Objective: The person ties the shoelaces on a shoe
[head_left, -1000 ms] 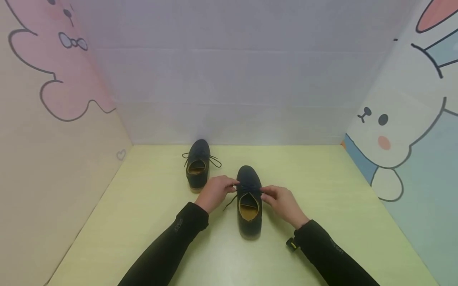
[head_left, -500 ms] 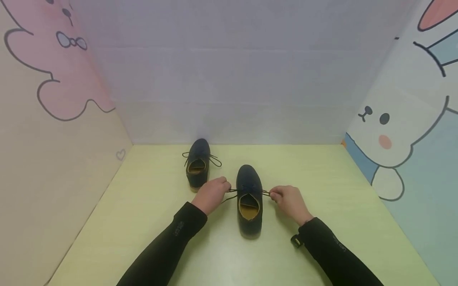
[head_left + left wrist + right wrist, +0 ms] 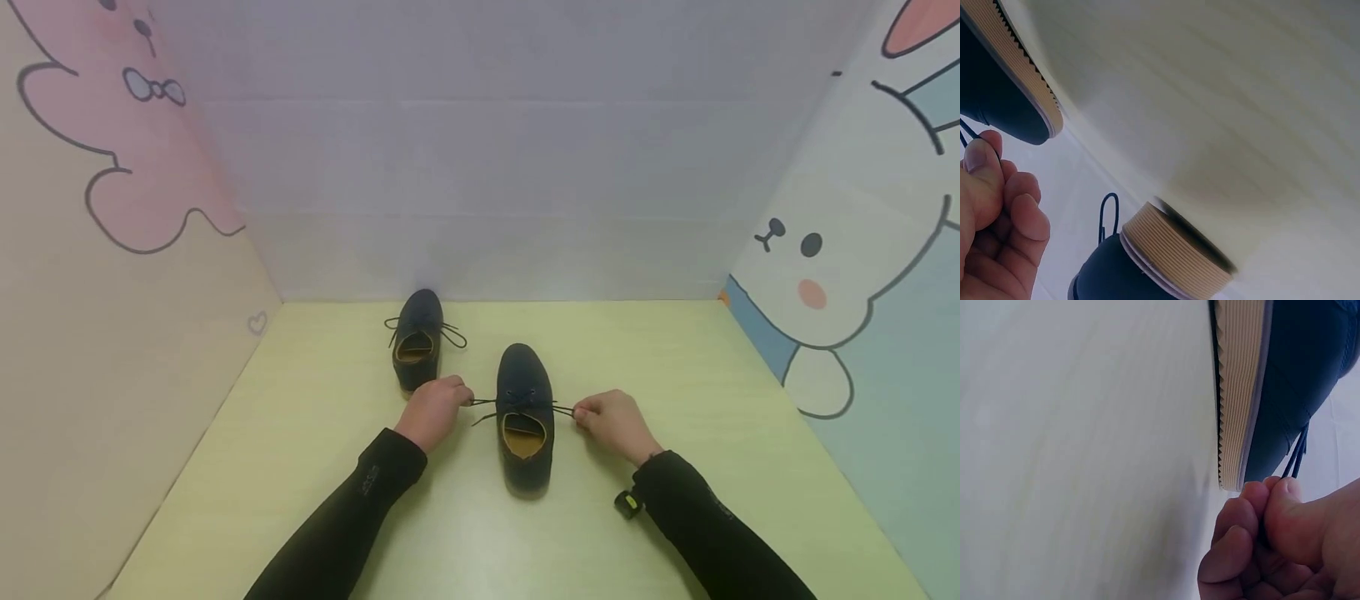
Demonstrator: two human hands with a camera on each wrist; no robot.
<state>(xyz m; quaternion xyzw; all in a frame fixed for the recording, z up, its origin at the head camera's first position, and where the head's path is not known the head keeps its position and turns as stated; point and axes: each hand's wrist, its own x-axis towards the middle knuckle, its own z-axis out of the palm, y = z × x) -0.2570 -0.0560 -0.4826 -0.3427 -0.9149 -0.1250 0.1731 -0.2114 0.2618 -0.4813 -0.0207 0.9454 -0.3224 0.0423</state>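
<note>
A dark navy lace-up shoe (image 3: 524,375) with a tan sole stands mid-table, toe pointing away. To its left, my left hand (image 3: 437,410) pinches a dark shoelace loop (image 3: 484,402) between thumb and fingers. On the other side my right hand (image 3: 617,423) pinches another loop (image 3: 562,408), two strands of which show in the right wrist view (image 3: 1297,452). Both loops stretch out sideways, nearly straight, from the lacing. A loose lace end (image 3: 483,418) hangs by the shoe's left side, below the left loop.
The matching shoe (image 3: 420,333), its laces in a bow, stands farther back on the left, its heel close to my left hand. Pale walls with cartoon animals enclose the light yellow table (image 3: 637,350) at the back and both sides.
Both hands have moved apart, left hand leftward and right hand rightward, drawing the lace loops out from the shoe. The shoes have stayed in place.
</note>
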